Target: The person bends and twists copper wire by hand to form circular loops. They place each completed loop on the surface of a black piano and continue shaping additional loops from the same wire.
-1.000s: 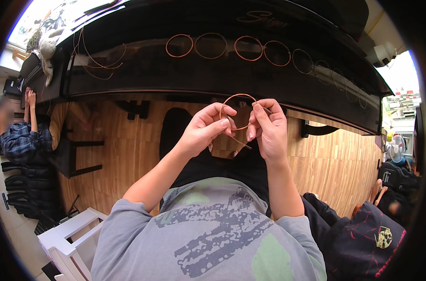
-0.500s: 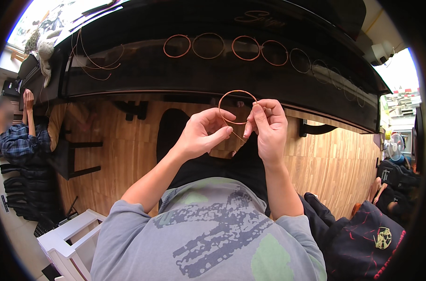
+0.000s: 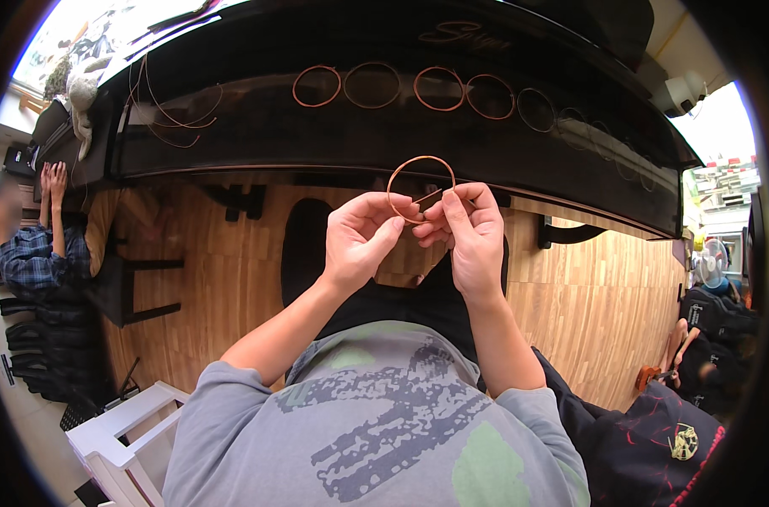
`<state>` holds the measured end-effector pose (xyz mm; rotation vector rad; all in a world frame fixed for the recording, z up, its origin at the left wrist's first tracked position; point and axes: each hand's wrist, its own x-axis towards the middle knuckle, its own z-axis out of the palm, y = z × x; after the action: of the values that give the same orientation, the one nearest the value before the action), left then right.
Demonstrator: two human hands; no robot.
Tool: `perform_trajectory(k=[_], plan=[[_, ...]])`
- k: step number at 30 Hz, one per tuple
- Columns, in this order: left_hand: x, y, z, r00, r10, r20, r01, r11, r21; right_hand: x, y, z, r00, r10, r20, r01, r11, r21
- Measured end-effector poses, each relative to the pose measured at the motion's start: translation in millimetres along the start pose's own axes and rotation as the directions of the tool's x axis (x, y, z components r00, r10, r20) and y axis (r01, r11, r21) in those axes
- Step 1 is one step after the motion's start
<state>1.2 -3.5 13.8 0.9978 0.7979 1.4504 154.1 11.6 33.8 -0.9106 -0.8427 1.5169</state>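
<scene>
While both hands meet at chest height in the head view, the left hand [image 3: 361, 241] pinches the lower left edge of a coiled copper wire ring [image 3: 421, 188] btwn thumb & fingers, and the right hand [image 3: 467, 232] grips the ring's lower right part, fingertips touching the left's. Ring stands upright just above the knuckles, w/ a row of similar wire coils [image 3: 401, 86] lying on the black piano top [image 3: 232, 135] well beyond the hands, wooden floor [image 3: 232, 279] below them; a person in a plaid shirt [image 3: 29, 253] sits far off the left hand.

Perhaps gold lettering [image 3: 454, 32] on black top.
</scene>
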Motion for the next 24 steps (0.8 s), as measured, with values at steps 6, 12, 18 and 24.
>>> perform_trajectory(k=[6, 12, 18, 24], plan=[[-2, -4, 1, 0.998, -0.062, 0.033, 0.065, 0.994, -0.092, 1, -1, -2, 0.998, -0.060, 0.027, 0.060, 0.998, 0.001], [1, -16, -6, 0.961, -0.156, 0.230, 0.256, 0.818, -0.515, 2, -6, -10, 0.980, 0.049, 0.194, -0.109, 0.944, 0.311], [2, -6, -9, 0.930, -0.288, 0.229, 0.360, 0.840, -0.406, 2, -6, -7, 0.989, 0.014, 0.150, -0.046, 0.976, 0.215], [4, -3, -10, 0.979, -0.181, 0.094, 0.182, 0.983, -0.006, 4, -1, -10, 0.990, -0.093, 0.108, 0.099, 0.994, -0.053]])
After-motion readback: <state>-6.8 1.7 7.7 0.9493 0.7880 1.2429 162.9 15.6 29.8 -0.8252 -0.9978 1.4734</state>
